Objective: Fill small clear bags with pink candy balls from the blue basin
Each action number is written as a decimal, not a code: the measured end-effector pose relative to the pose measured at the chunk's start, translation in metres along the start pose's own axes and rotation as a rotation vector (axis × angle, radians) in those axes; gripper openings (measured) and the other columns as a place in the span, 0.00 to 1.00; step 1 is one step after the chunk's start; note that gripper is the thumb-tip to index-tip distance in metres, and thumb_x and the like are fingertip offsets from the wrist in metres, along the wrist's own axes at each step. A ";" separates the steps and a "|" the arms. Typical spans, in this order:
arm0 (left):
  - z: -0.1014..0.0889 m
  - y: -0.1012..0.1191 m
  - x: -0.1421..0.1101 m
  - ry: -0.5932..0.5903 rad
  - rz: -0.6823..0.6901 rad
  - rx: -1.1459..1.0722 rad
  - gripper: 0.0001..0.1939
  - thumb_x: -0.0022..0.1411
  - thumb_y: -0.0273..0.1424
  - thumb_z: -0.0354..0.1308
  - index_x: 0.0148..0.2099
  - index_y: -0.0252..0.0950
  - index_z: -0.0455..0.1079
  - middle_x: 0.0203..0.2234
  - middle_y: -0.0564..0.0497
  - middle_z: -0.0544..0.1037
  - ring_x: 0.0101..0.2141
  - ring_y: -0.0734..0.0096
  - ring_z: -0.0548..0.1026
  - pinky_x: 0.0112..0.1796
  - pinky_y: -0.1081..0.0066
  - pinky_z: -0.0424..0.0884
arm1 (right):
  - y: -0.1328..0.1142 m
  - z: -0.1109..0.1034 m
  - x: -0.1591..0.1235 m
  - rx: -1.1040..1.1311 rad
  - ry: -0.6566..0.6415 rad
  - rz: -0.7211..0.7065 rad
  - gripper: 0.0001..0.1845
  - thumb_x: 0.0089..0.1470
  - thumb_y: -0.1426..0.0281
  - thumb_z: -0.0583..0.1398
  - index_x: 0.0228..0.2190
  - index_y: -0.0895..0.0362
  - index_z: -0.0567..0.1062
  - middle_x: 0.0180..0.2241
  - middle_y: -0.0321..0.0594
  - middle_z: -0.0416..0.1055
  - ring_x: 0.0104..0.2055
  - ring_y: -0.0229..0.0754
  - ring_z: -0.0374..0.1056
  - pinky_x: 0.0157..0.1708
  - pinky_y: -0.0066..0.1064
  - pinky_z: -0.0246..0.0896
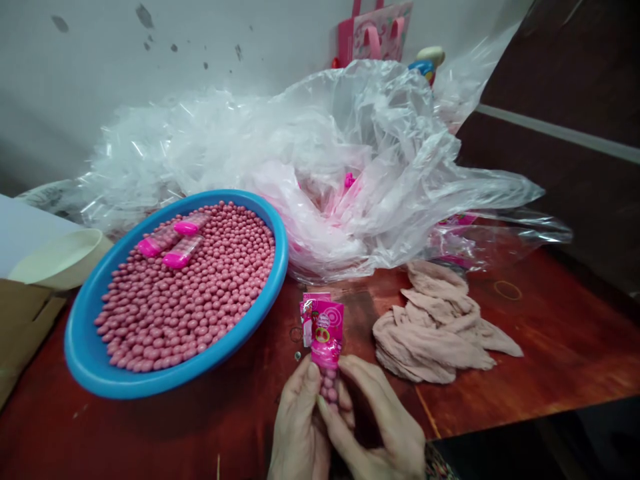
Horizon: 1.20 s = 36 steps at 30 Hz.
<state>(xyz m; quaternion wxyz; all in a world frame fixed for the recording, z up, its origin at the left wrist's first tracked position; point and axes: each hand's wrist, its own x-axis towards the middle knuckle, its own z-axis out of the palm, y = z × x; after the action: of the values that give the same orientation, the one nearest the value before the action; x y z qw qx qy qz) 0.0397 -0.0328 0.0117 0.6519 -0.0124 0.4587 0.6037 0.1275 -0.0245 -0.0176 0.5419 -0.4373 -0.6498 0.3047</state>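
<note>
Between my two hands is a small clear tube of pink candy balls with a bright pink printed label card at its top. My left hand grips it from the left, thumb along its side. From the other side my right hand pinches it with thumb and fingers. Behind the label, another pink printed card lies on the table. To the left stands a blue basin full of pink candy balls, with several pink-capped clear tubes lying on top.
A crumpled beige cloth lies right of my hands on the red-brown table. Clear plastic bags heap along the wall. A cream bowl and cardboard sit at far left; a rubber band lies right.
</note>
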 end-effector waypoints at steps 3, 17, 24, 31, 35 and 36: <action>0.001 -0.005 0.002 -0.027 0.010 0.025 0.15 0.46 0.37 0.69 0.33 0.32 0.74 0.19 0.56 0.68 0.19 0.84 0.63 0.24 0.82 0.64 | -0.001 -0.007 0.011 0.303 -0.018 0.383 0.07 0.51 0.71 0.62 0.35 0.56 0.74 0.32 0.40 0.73 0.24 0.38 0.70 0.19 0.24 0.69; -0.008 -0.012 0.001 0.094 0.147 0.075 0.16 0.43 0.38 0.70 0.36 0.37 0.77 0.25 0.50 0.78 0.22 0.77 0.72 0.28 0.77 0.71 | -0.007 0.007 0.000 0.199 0.022 0.338 0.07 0.51 0.74 0.61 0.34 0.56 0.78 0.31 0.40 0.74 0.33 0.39 0.71 0.33 0.24 0.68; 0.004 -0.008 0.003 0.027 0.201 0.305 0.17 0.48 0.39 0.67 0.40 0.35 0.76 0.17 0.54 0.70 0.16 0.82 0.64 0.14 0.85 0.57 | -0.007 -0.004 0.020 0.444 -0.026 0.729 0.16 0.50 0.58 0.62 0.31 0.59 0.79 0.24 0.40 0.73 0.22 0.37 0.67 0.21 0.24 0.66; -0.002 -0.019 -0.003 0.022 0.227 0.338 0.29 0.43 0.36 0.70 0.50 0.35 0.72 0.30 0.45 0.79 0.21 0.77 0.71 0.19 0.81 0.66 | 0.002 -0.002 0.030 0.760 0.002 0.998 0.18 0.44 0.58 0.67 0.23 0.60 0.73 0.15 0.30 0.63 0.14 0.28 0.55 0.12 0.16 0.53; -0.004 -0.021 0.002 -0.052 0.155 0.303 0.18 0.49 0.39 0.66 0.38 0.31 0.74 0.21 0.48 0.76 0.17 0.78 0.69 0.14 0.83 0.62 | 0.006 -0.003 0.028 0.695 0.107 0.981 0.19 0.39 0.58 0.69 0.23 0.61 0.73 0.17 0.31 0.65 0.14 0.27 0.55 0.12 0.16 0.54; -0.004 -0.020 0.003 -0.057 0.148 0.321 0.16 0.50 0.39 0.65 0.34 0.30 0.74 0.19 0.49 0.74 0.16 0.80 0.67 0.13 0.84 0.60 | 0.006 -0.004 0.028 0.657 0.115 0.959 0.19 0.38 0.58 0.69 0.22 0.61 0.74 0.17 0.32 0.66 0.16 0.28 0.57 0.13 0.16 0.56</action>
<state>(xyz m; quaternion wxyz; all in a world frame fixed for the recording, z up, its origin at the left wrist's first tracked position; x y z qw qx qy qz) 0.0536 -0.0384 -0.0029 0.6118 0.1428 0.5303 0.5693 0.1323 0.0025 -0.0094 0.4853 -0.5072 -0.2203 0.6773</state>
